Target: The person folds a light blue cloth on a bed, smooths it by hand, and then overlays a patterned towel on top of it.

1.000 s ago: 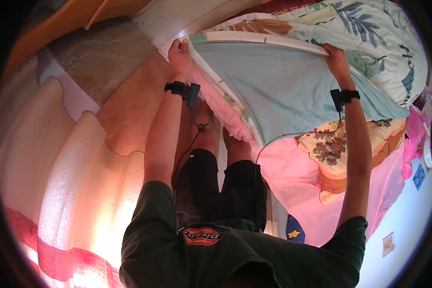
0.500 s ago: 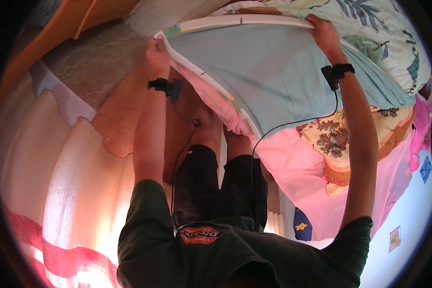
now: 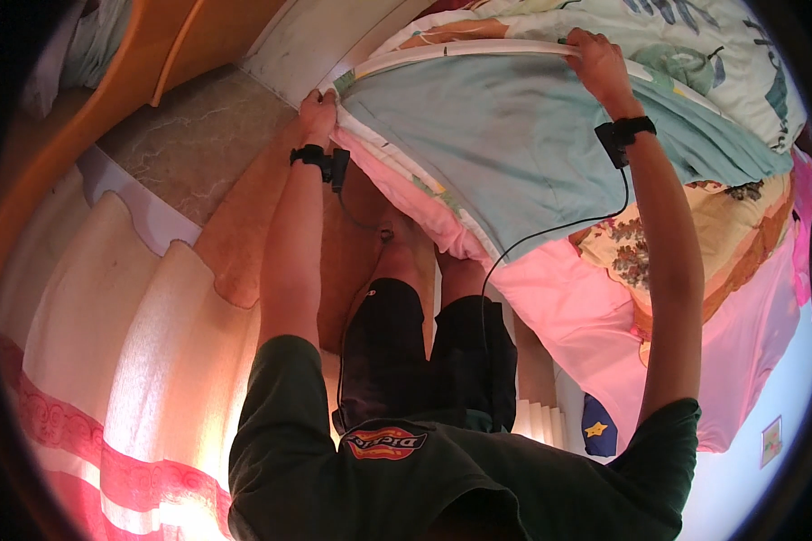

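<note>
Holding the blue-green cloth (image 3: 478,126) by its white border (image 3: 496,46): left hand (image 3: 318,115) pinched closed at the corner, right hand (image 3: 601,72) fingers curled on the edge. Hands now closer together than half a second ago. Cloth lies partly over pink sheet (image 3: 568,311), beside leaf-print quilt (image 3: 740,77).

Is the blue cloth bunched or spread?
Mostly spread: the blue cloth shows broadly, its pale edge stretched between left hand and right hand.
</note>
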`<state>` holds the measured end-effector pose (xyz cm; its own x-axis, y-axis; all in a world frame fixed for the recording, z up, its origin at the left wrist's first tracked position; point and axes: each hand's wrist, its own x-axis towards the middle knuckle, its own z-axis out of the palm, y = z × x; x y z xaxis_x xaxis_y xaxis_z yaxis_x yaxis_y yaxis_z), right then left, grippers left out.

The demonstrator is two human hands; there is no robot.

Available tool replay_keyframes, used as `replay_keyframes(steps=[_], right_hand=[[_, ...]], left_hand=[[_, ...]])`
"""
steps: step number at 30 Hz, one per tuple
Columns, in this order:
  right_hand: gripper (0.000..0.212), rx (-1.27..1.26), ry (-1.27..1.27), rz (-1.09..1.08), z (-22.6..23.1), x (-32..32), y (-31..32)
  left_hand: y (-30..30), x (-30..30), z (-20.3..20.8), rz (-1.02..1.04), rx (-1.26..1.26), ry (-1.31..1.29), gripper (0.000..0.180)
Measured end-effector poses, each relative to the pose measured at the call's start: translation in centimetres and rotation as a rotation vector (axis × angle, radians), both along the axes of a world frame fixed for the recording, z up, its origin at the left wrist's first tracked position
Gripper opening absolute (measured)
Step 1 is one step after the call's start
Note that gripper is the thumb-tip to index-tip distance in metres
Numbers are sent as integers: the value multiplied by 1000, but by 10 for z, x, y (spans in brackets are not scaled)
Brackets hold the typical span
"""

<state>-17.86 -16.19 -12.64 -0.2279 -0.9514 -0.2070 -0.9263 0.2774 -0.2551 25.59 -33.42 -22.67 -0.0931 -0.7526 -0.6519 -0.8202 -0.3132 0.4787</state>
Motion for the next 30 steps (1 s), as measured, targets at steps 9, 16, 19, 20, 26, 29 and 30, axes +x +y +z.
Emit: replay_keyframes(steps=[9,16,19,20,26,29,30], right_hand=[[16,-68,37,-197,26,-7,-24],[23,-283,172,-147,55,42,-14],[30,-402,-36,-407,25,101,38],[34,-392,-179,-490,16,126,68],[52,197,-411,-1502,-61,272,297],[61,569,-446,-2341,-27,310,274],[64,619,-873,-2241,-28,310,294]], left_hand=[[1,19,0,350,298,439,20],[-10,7,20,324,113,397,13],[-19,8,31,402,6,404,11],[-22,11,30,419,21,425,10],[-20,-4,45,386,138,422,9],[-29,23,60,388,172,426,11],[-32,27,62,386,200,454,12]])
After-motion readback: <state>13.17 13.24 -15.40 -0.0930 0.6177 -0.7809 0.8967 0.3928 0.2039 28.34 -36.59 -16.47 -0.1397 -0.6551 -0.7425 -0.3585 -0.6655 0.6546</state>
